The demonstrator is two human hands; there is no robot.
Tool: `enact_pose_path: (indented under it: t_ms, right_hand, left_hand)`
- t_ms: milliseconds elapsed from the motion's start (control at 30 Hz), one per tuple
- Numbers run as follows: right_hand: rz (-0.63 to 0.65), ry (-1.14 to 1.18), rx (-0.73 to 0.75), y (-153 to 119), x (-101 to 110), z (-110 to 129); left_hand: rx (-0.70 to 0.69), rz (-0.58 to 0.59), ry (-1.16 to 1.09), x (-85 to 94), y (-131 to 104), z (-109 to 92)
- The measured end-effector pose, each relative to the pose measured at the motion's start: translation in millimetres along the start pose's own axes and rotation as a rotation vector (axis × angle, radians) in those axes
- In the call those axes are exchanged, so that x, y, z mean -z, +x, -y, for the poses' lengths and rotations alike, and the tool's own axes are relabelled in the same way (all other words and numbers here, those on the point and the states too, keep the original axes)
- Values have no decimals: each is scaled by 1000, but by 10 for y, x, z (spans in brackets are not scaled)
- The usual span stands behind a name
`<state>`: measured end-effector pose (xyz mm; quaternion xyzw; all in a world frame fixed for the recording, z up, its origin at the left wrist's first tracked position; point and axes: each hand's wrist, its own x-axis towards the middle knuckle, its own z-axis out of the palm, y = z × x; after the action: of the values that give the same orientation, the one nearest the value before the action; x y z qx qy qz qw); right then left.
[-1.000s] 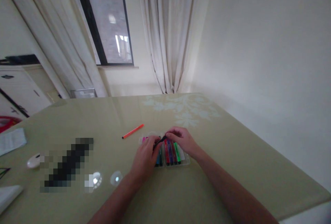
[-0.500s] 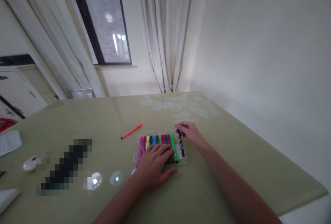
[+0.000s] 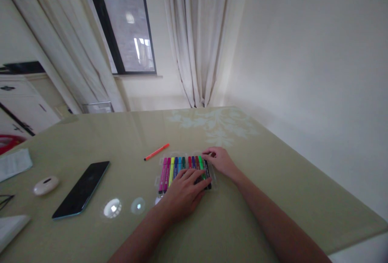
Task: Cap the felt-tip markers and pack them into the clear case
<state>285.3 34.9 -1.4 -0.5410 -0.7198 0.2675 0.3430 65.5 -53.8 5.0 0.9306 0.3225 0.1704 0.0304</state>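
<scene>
A clear plastic case (image 3: 214,183) lies on the table with a row of coloured felt-tip markers in it, among them a pink marker (image 3: 163,174), a yellow marker (image 3: 171,168) and a green marker (image 3: 200,161). My left hand (image 3: 185,190) rests palm down over the lower part of the row, fingers stretched out, hiding several markers. At the case's right end, a black marker (image 3: 207,170) lies beside the green one. My right hand (image 3: 220,161) has its bent fingers at the black marker's upper end. An orange marker (image 3: 157,152) lies outside the case, to the upper left.
A dark phone (image 3: 81,190) and a white mouse-like oval object (image 3: 45,185) lie on the left of the table (image 3: 273,198). A pale folded cloth or paper (image 3: 15,164) is at the far left. Light reflections show on the tabletop. A wall borders the right edge.
The black marker, held tilted above the right slot before, now lies in the row. My right hand has come down with it, and my left fingers have shifted slightly right.
</scene>
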Motion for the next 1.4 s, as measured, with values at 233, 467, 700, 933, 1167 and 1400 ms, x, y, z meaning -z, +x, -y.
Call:
enact_pose_path:
  t_ms: [233,467,700,933,1167,1400]
  right_hand:
    - [29,-225,58,-32,-20,57]
    - [23,-226,62,-34,-45,41]
    - [-27,-188,75,-18,-40,-2]
    - [-63,-175,66,-24,-25,56]
    - [-113,-91,96,-44,-21,151]
    - [-65,405,14,-103,-75,387]
  left_hand:
    - [31,1,-26,-5,3,-14]
    - [47,-6,-56,-9,17,-39]
    - [285,-199,-191,82,-5,355]
    - [985,-289,237,217,-357,1125]
    - [975,-350,116,256,-378,1199]
    - [560,-500,-358,225,-9,541]
